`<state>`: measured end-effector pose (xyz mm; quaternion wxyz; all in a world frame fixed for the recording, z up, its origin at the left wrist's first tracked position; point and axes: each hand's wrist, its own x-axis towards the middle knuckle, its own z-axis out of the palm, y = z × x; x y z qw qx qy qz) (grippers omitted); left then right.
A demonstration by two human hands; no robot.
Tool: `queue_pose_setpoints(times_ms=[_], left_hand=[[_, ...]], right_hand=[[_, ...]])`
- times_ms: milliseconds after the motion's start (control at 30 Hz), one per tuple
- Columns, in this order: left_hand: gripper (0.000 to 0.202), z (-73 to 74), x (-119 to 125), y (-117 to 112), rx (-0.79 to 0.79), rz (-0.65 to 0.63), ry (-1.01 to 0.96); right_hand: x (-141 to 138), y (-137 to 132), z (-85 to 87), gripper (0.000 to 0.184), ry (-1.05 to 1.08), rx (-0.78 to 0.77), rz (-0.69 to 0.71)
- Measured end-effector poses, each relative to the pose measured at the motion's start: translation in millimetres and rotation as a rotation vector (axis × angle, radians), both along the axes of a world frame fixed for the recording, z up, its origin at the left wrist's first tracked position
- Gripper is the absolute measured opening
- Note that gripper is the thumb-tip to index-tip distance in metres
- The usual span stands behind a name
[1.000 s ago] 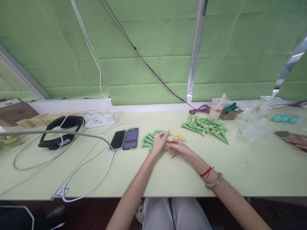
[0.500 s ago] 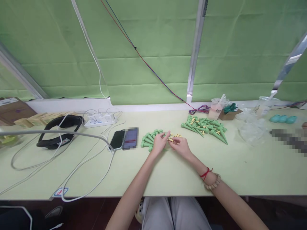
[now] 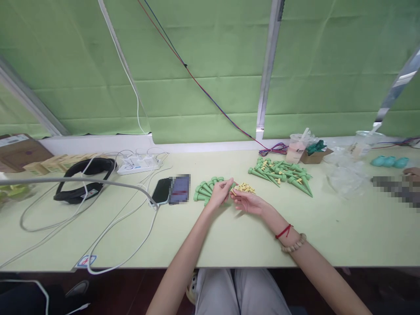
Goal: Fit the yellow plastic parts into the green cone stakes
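My left hand [image 3: 219, 194] rests on a small pile of green cone-shaped plastic spikes [image 3: 204, 190], fingers curled around one of them. My right hand [image 3: 248, 202] is just to its right, palm turned up, fingertips pinched at a tiny yellow piece against the left hand's fingers. Several more small yellow pieces [image 3: 246, 188] lie on the table just behind the hands. A larger heap of green spikes with yellow pieces fitted [image 3: 281, 173] lies farther right.
Two phones [image 3: 170, 191] lie left of the hands, with white cables [image 3: 108, 227], a power strip [image 3: 138, 165] and a black headset [image 3: 83, 179] beyond. A drink cup [image 3: 296, 148], small cardboard box [image 3: 314, 155], clear plastic bags [image 3: 344, 177] and teal objects [image 3: 390, 162] sit at right. Another person's hand [image 3: 412, 173] shows at far right.
My right hand reached to the yellow pieces, then drew back and turned palm up, bringing its fingertips to the left hand. The left hand stayed on the spike pile.
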<state>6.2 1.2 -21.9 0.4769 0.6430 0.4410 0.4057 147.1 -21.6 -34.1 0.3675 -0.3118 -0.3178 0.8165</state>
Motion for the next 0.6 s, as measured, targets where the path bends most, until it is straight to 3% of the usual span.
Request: queue_pose_setpoints(times_ms=[100,433,600], left_hand=[[0.052,-2.7,-0.7,2.0,0.022,0.008,0.039],[0.045,-6.4,2.1,4.4,0.053,0.066,0.101],[0.046,-8.7,3.6,3.1,0.062,0.13,0.118]], right_hand=[[0.4,0.0,-3.2,0.005,-0.091,0.088,-0.046],[-11.4,1.8,-13.1,0.019,-0.532,0.291,-0.338],[-12.7,4.4,-20.4,0.013,-0.835,0.773,-0.579]])
